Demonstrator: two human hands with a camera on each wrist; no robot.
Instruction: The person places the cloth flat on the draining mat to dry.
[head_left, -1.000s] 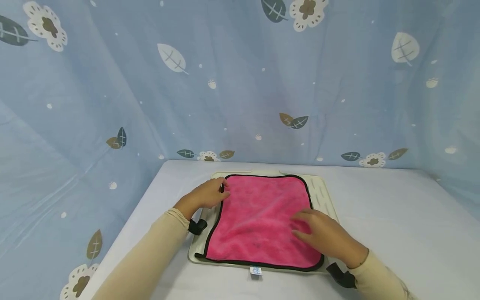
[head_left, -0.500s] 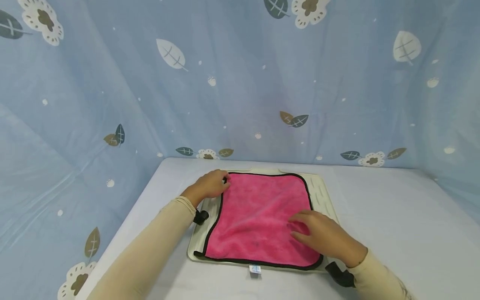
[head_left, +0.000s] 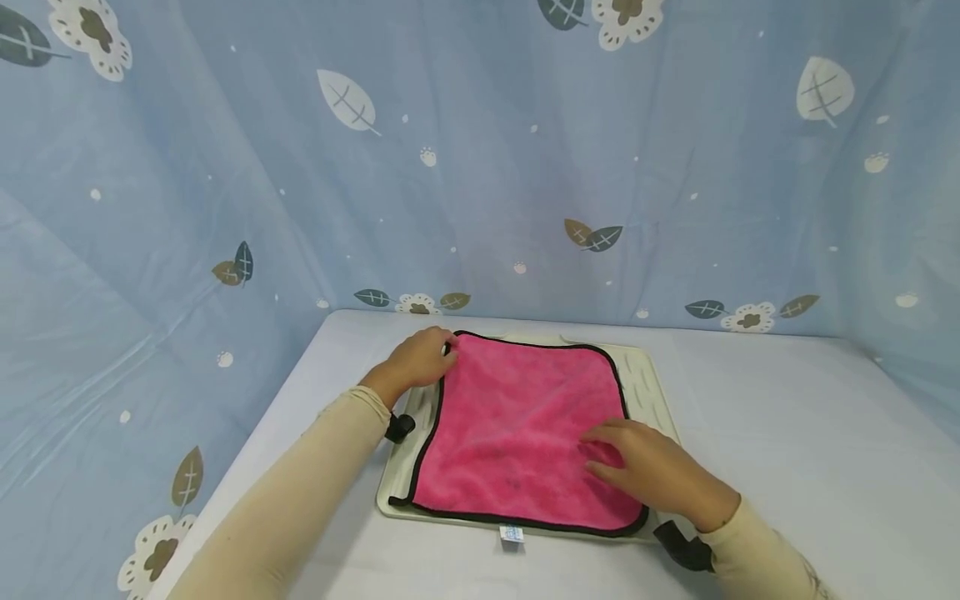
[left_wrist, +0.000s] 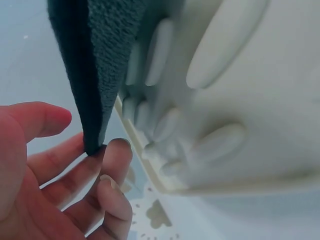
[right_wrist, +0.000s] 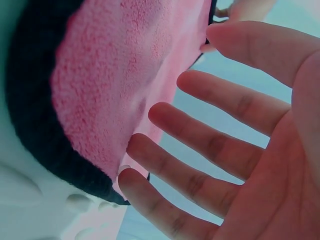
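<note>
A pink plush towel (head_left: 525, 433) with a black border lies over a cream ridged tray (head_left: 647, 383), covering most of it. My left hand (head_left: 422, 357) is at the towel's far left corner. In the left wrist view the raised corner of the towel (left_wrist: 95, 100), dark on its underside, rests against the fingers (left_wrist: 70, 185), while the thumb stands apart from it. My right hand (head_left: 656, 467) hovers over the towel's near right part, holding nothing. Its fingers (right_wrist: 200, 145) are spread and relaxed in the right wrist view.
The tray sits on a table with a white cover (head_left: 795, 450). A blue patterned curtain (head_left: 480, 192) hangs behind and at both sides. A small white label (head_left: 512, 534) sticks out from the towel's near edge. Each wrist wears a black mount (head_left: 684, 547).
My left hand has moved away from me along the towel's left edge to the far corner, which now stands a little higher. My right hand has hardly moved.
</note>
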